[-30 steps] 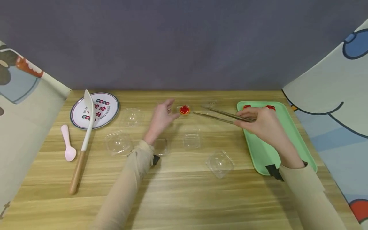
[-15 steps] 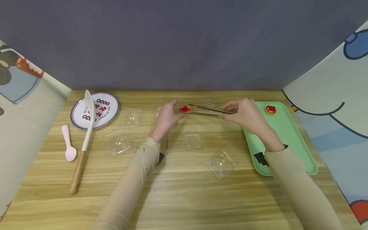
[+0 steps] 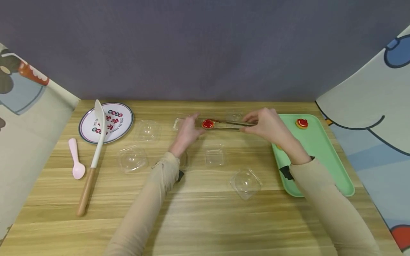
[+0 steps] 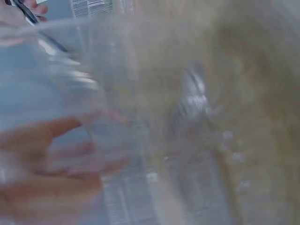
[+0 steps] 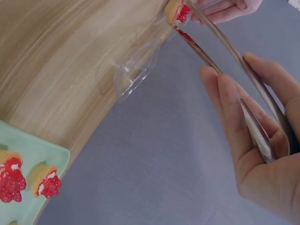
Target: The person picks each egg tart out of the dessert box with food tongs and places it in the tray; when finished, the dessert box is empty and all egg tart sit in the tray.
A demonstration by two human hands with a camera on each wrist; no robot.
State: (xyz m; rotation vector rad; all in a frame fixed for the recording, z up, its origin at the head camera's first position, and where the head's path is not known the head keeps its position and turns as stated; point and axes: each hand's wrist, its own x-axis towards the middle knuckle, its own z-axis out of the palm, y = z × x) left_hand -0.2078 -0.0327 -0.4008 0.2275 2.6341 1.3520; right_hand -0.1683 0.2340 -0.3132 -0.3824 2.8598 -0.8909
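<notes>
In the head view my right hand (image 3: 267, 124) grips metal tongs (image 3: 232, 123). Their two arms stand apart, tips at a small tart with red topping (image 3: 208, 123). The right wrist view shows the same tart (image 5: 174, 10) between or just beyond the tips; contact is unclear. My left hand (image 3: 187, 134) is at the left of the tart, thumb and fingers spread at the edges of a clear plastic box, seemingly holding it. Blurred clear plastic (image 4: 187, 108) fills much of the left wrist view, beside the left hand's fingers (image 4: 61, 126).
A green tray (image 3: 320, 160) at the right carries more tarts (image 3: 301, 123). Several clear plastic boxes (image 3: 246, 182) lie about the table. At the left are a patterned plate (image 3: 120, 122), a long white-and-wood spoon (image 3: 96, 153) across it and a pink spoon (image 3: 78, 169).
My right hand has moved left with the tongs from beside the tray, bringing their tips to the tart. My left hand has shifted slightly right, closer to the tart.
</notes>
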